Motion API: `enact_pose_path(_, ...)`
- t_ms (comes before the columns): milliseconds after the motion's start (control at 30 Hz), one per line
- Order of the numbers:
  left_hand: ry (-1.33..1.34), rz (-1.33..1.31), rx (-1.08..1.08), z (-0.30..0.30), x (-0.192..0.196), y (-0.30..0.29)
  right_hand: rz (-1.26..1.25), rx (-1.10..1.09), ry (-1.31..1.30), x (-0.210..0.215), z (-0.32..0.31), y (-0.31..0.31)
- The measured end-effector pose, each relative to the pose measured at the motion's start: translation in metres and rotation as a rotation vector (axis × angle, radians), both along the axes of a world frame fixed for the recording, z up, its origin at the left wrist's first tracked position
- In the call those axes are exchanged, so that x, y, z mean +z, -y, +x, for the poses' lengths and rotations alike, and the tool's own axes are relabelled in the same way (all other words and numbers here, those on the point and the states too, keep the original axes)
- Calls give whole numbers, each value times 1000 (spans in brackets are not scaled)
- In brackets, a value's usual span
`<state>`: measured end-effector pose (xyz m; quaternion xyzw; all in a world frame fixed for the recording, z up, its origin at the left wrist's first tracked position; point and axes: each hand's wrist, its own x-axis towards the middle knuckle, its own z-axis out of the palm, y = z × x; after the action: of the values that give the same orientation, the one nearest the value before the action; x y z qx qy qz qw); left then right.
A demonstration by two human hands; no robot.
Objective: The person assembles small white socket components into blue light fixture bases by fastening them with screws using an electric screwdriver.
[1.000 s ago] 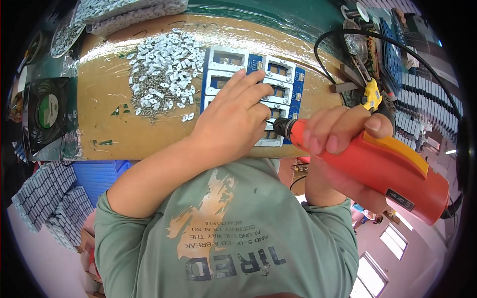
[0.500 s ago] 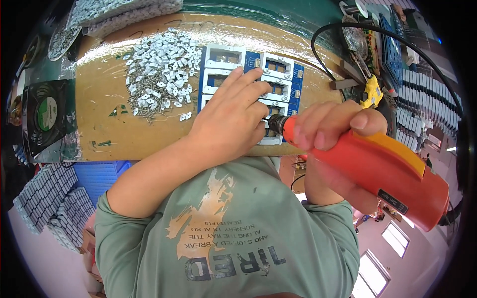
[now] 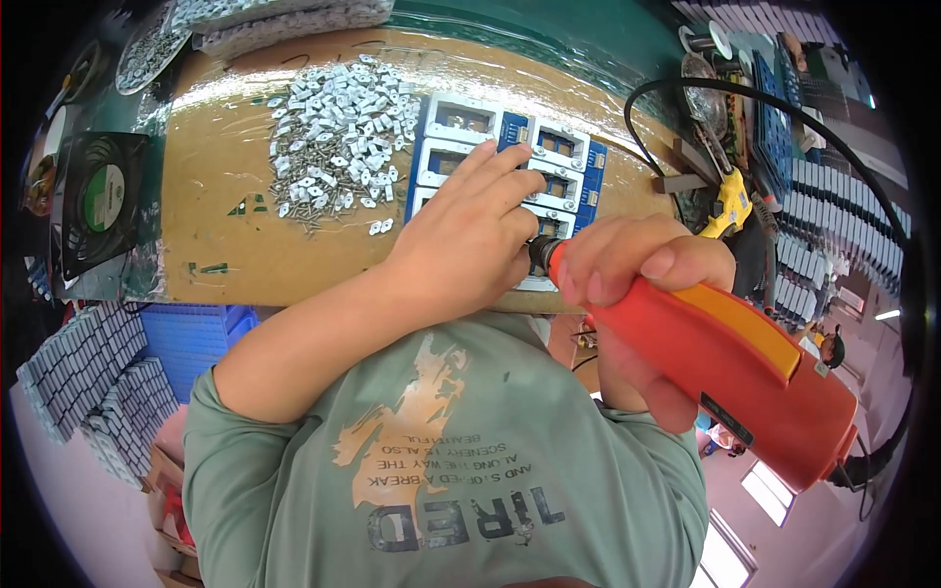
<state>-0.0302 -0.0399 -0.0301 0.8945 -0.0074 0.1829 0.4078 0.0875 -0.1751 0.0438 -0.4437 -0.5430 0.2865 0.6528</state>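
Note:
My right hand (image 3: 637, 260) is wrapped round a red electric screwdriver (image 3: 725, 367) with a yellow-orange lever along its side. Its dark chuck (image 3: 542, 253) points at the near part of a blue circuit board (image 3: 516, 127) carrying several white rectangular frames (image 3: 461, 116). The bit's tip is hidden by my left hand. Across the board and frames lies my left hand (image 3: 466, 220), palm down; two fingers stretch forward, while those beside the chuck are bent. Whether anything small is under those bent fingertips cannot be seen. Screws show at corners of the right-hand frames.
Left of the board lies a heap of small white clips and screws (image 3: 338, 137). A black fan (image 3: 102, 201) stands at the left table edge. Bagged parts (image 3: 289, 24) lie at the back. A black cable (image 3: 745, 86) arches over the right side, near a yellow-handled tool (image 3: 727, 204).
The screwdriver has tipped slightly, its rear end shifting left and down in view. The board, the heap and the table appear a little farther right. My left hand stays on the board.

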Motion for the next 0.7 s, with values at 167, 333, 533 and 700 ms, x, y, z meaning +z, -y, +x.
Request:
enact_pose_path(167,-10,15,4,-1,-2,-1,20,-23,66,-4,-4,9)
enact_pose_path(333,23,-7,-3,-5,2,-5,122,-243,-152,-3,-11,16)
enact_pose_path(533,5,254,351,-62,9,-53,210,-353,-96,-21,48,58)
enact_pose_path(700,-189,306,536,-96,16,-63,166,-585,-135,-36,56,72)
